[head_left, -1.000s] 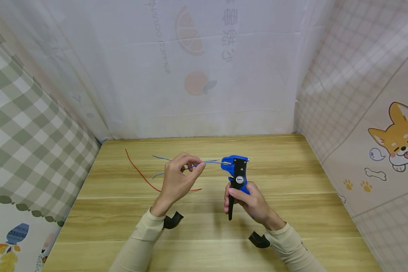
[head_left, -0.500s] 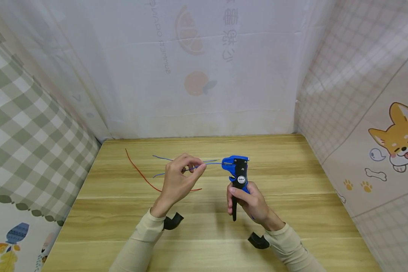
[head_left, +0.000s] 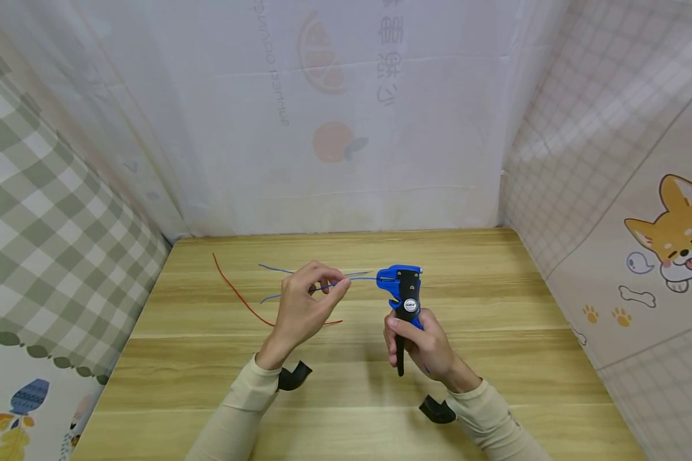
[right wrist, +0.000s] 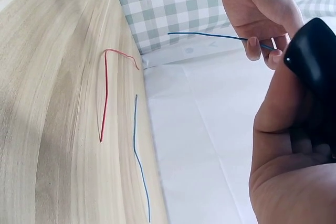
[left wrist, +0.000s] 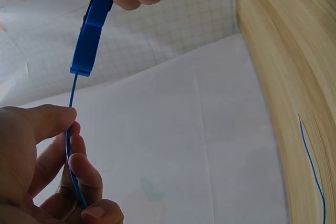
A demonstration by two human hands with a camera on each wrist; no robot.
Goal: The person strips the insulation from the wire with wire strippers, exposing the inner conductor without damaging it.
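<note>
1. Wooden table (head_left: 496,358), light plank grain, walled round by printed sheets: green check on the left, pale grid with a cartoon dog on the right, white with orange fruit at the back
2. Left hand (head_left: 305,306) raised above the table left of centre, fingers curled, thumb and fingertips (left wrist: 79,169) pinching the blue wire (head_left: 357,277); cream sleeve on the forearm
3. Right hand (head_left: 423,346) just right of centre, fingers wrapped round the handles of the wire stripper (head_left: 405,296), squeezing them together
4. Wire stripper held upright off the table, blue head on top, black handle end poking out below the fist; the head faces left toward the left hand
5. Blue wire runs level from the left-hand pinch into the stripper head, its far end trailing left past the fingers
6. Red wire (head_left: 236,293) lies curved on the table behind the left hand
7. A second blue wire (right wrist: 137,156) lies on the table just beside the red one, near the back edge
</note>
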